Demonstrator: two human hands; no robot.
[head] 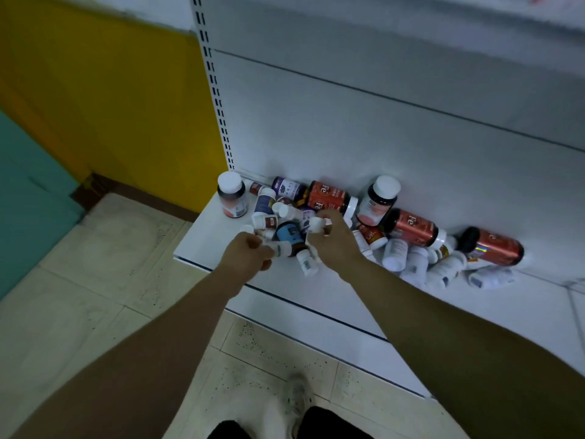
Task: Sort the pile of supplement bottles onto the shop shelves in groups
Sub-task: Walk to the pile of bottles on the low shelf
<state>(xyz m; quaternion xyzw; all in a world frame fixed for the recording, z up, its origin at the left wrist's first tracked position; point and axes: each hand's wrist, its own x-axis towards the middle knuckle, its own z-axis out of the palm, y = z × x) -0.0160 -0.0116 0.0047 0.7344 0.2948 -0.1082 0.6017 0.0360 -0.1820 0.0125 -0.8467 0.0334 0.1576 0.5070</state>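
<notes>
Two hands: both reach into the left part of the pile, close together but not touching.
Left hand (250,256): fingers curled round a small white bottle (281,248); the bottle lies sideways and sticks out to the right of the knuckles, at the front edge of the heap.
Right hand (337,245): fingertips pinch a white-capped bottle (316,224); its cap shows just past the fingertips, on the back-panel side.
Pile of supplement bottles (370,236): heaped on the lowest shelf (202,242), against the white back panel (380,137).
Blue-labelled bottle (286,236): on its side between the two hands, just beside the left fingers.
Red bottles (414,229): three large ones lying flat along the back.
Dark bottle (231,198): upright at the left end, apart from both hands.
Small white bottles (411,263): clustered right of the right wrist.
Floor tiles (95,280): below the shelf, with a pale shoe (294,403).
</notes>
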